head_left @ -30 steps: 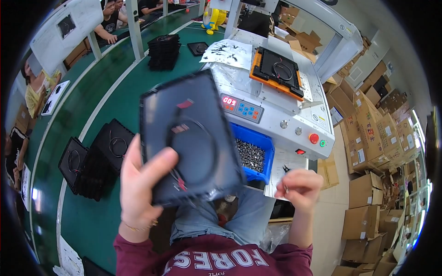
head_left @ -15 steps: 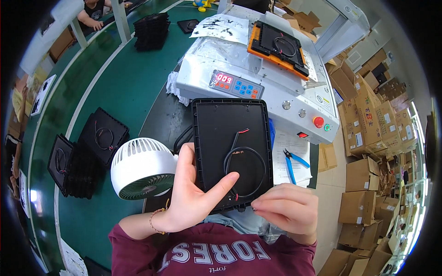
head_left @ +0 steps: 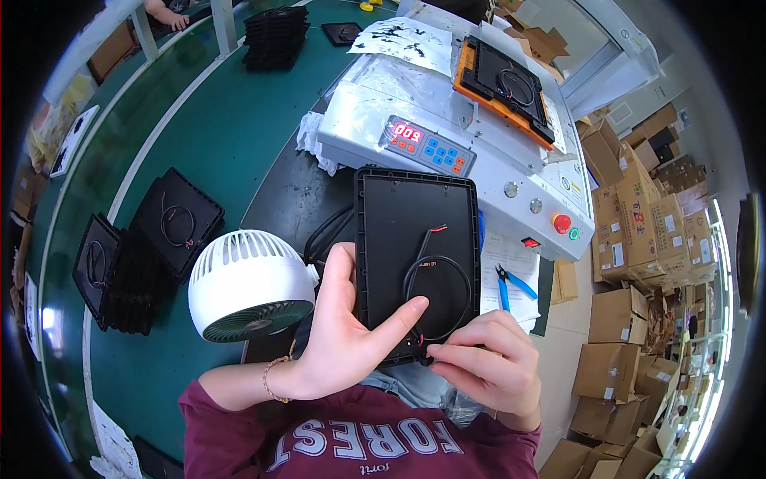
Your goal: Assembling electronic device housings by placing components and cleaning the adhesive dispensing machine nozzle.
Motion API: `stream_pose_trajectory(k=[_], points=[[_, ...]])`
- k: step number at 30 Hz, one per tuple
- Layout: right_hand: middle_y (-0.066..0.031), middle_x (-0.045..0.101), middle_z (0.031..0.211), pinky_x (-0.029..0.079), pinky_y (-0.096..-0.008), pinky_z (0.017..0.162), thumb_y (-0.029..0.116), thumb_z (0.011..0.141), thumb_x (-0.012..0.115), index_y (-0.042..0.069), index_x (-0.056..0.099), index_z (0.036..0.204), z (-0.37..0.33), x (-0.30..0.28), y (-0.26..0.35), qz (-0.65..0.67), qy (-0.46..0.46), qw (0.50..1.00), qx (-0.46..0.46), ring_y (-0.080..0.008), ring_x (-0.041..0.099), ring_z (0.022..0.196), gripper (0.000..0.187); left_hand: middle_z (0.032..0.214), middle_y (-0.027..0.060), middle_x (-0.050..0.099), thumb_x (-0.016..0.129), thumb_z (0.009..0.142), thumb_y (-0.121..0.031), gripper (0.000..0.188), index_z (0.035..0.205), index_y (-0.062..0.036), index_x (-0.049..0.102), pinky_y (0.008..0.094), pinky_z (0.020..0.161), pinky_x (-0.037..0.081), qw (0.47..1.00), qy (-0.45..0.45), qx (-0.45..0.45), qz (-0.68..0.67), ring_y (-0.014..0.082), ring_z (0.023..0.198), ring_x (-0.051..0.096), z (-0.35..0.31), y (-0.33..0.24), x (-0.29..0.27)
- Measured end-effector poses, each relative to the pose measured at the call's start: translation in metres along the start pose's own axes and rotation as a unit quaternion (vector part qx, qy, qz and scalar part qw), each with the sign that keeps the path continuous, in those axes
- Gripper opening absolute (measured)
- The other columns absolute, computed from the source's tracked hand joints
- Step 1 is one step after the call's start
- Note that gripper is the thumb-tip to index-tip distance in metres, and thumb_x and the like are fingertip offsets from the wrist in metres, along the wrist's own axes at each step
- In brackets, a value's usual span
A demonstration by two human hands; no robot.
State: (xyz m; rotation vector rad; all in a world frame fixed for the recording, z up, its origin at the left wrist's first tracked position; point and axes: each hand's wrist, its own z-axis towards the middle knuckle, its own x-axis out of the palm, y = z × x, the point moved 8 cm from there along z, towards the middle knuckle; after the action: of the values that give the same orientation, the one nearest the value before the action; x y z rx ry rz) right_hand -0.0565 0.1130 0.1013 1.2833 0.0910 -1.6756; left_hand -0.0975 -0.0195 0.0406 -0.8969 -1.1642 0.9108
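Observation:
My left hand (head_left: 343, 343) grips a black rectangular plastic housing (head_left: 391, 219) by its left side, thumb laid across the front. Under that thumb runs a coiled black cable (head_left: 468, 295), its bared red-tipped end pointing up near the housing's middle. Thumb and fingers of my right hand (head_left: 499, 359) are pinched together at the lower edge, beside the small black fitting where the cable meets the housing. Whatever sits between those fingertips is too small to make out.
Left of my hands stands a white fan (head_left: 251, 279); beyond it are stacked black housings (head_left: 132, 279). A white machine (head_left: 359, 136) with an orange fixture (head_left: 496, 101) fills the far side. Blue cutters (head_left: 519, 285) lie on paper at right, near cardboard boxes (head_left: 610, 315).
My right fingertips have moved slightly left and up, onto the fitting at the housing's lower edge. The view has shifted a little; my left hand keeps its grip.

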Motion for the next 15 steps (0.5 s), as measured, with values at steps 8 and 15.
stream_pose_trajectory(k=[8,15], points=[[0.0,0.06,0.079,0.041,-0.0278,0.061,0.009,0.061,0.079,0.009,0.07,0.085,-0.005,0.001,0.001,-0.01,0.006,1.0,-0.014,-0.0158,0.055,0.067,0.026,0.109,0.0108,0.05,0.064,0.082,0.004,0.043,0.112,0.0005,0.033,0.0262,0.086,0.047,1.0,-0.008,-0.014,-0.011,0.0124,0.102,0.053,-0.002,0.005,0.0],[-0.0005,0.056,0.089,0.041,-0.0298,0.067,0.021,0.059,0.08,0.011,0.07,0.086,-0.002,0.004,0.008,-0.096,0.03,0.995,-0.018,-0.0183,0.052,0.079,0.031,0.107,0.0097,0.05,0.064,0.082,0.003,0.04,0.109,-0.0003,0.034,0.0247,0.083,0.047,0.999,-0.02,-0.023,-0.037,0.0113,0.098,0.053,-0.001,0.011,-0.005]])
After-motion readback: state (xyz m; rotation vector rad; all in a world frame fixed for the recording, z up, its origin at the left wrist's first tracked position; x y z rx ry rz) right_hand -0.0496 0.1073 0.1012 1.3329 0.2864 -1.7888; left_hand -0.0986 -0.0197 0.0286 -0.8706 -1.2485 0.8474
